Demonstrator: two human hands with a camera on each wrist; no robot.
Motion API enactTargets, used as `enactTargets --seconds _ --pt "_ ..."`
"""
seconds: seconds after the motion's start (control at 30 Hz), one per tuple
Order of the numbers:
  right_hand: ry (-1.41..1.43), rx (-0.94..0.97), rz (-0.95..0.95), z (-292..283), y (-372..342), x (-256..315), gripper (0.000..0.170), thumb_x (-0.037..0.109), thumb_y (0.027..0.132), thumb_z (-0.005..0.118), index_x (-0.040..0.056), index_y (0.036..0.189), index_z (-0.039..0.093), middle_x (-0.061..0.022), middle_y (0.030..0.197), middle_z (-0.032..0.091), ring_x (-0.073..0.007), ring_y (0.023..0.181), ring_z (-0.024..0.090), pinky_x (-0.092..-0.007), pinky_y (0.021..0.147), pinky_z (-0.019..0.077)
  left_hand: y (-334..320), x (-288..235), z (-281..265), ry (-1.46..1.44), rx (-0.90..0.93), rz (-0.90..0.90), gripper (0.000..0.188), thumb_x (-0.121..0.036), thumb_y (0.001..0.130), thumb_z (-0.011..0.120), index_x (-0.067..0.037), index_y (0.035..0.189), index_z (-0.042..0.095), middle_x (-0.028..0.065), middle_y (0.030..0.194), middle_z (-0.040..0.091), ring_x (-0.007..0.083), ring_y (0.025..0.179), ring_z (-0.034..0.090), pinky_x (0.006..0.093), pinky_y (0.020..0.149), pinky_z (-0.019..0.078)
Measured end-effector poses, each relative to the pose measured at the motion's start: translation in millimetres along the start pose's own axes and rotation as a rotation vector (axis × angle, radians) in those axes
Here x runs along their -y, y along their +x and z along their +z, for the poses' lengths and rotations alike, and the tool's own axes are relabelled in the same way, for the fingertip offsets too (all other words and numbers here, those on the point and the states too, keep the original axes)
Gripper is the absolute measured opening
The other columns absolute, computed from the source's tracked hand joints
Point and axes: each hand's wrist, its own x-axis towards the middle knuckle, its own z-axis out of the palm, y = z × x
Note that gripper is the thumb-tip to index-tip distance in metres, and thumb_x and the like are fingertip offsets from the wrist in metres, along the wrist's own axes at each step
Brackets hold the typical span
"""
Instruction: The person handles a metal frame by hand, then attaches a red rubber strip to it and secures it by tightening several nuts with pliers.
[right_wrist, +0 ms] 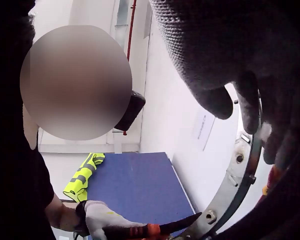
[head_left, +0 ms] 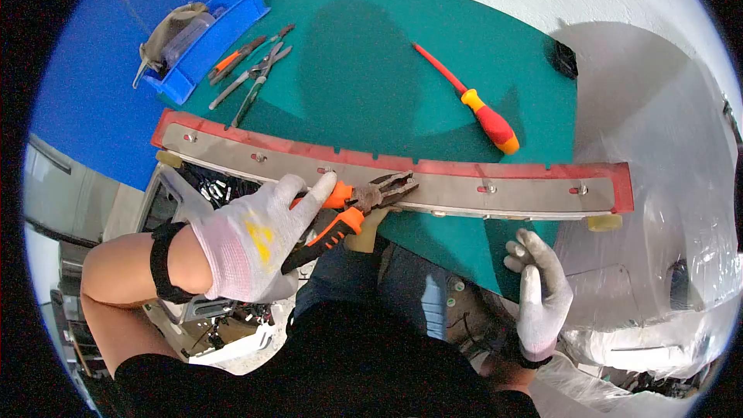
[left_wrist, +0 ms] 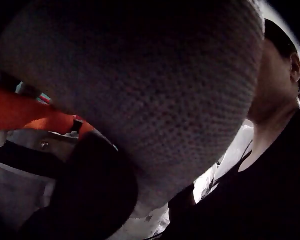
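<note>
Think of a clock with the pliers (head_left: 367,199) in the middle. A long grey strip (head_left: 449,190) with a red edge (head_left: 503,172) lies across the green table (head_left: 356,70), running from about 9 or 10 o'clock over to 3 o'clock, maybe so every bolt (head_left: 486,188) in its row is easy to reach. Yellow blocks (head_left: 604,223) show under both ends and look like they prop it up. The left hand (head_left: 263,236), at 8 o'clock, is curled around the pliers, with one finger reaching over the strip, perhaps to steady things. The jaws point past 2 o'clock, over the strip; I can't tell if they bite anything. The right hand (head_left: 543,286), at 4 o'clock, has softly bent fingers and seems to hold nothing, perhaps because one hand is enough. A screwdriver (head_left: 489,120) lies toward 1 o'clock, and other hand tools (head_left: 224,62) lie toward 10, beside a blue bin (head_left: 224,35), likely to be near but out of the way.
</note>
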Motion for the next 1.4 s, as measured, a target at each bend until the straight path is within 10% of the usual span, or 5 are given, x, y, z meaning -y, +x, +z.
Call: enactTargets --seconds 0.97,1.13,1.23,1.4 --pt "0.288 0.219 -0.041 -18.8 13.6 -17.3 0.062 0.034 0.098 0.06 -0.0066 0.142 0.042 -0.023 0.151 0.035 -0.0356 0.13 0.049 -0.0465 0.099 0.0501 -3.0 -18.5 24.0 -0.196 -0.116 -0.076 0.104 -0.026 0.071 0.074 0.007 0.151 0.016 0.0288 0.108 0.049 0.0425 0.091 0.059 0.0472 0.08 0.0517" --pt "0.499 0.165 0.103 -14.3 29.8 -17.8 0.035 0.03 0.092 0.069 0.003 0.102 0.049 -0.0146 0.129 0.048 -0.0322 0.128 0.049 -0.049 0.103 0.0478 -3.6 -26.8 23.3 -0.191 -0.111 -0.117 0.104 -0.028 0.071 0.075 0.008 0.15 0.016 0.0286 0.107 0.049 0.0421 0.09 0.059 0.048 0.078 0.0515" --pt "0.684 0.14 0.118 -14.2 41.1 -22.2 0.073 0.037 0.088 0.073 -0.0012 0.14 0.038 -0.0174 0.141 0.044 -0.0349 0.132 0.046 -0.0509 0.104 0.0451 -4.0 -28.5 23.2 -0.204 -0.094 -0.14 0.105 -0.029 0.072 0.075 0.008 0.15 0.016 0.0291 0.108 0.049 0.0419 0.09 0.06 0.048 0.078 0.0517" --pt "0.605 0.264 0.038 -24.6 53.4 -38.7 0.084 0.045 0.091 0.067 0.0022 0.151 0.026 -0.0186 0.15 0.038 -0.0376 0.136 0.041 -0.0541 0.109 0.0397 -4.5 -32.0 25.0 -0.186 -0.117 -0.156 0.104 -0.028 0.071 0.076 0.009 0.149 0.018 0.0234 0.104 0.05 0.0391 0.087 0.06 0.0457 0.072 0.0529"
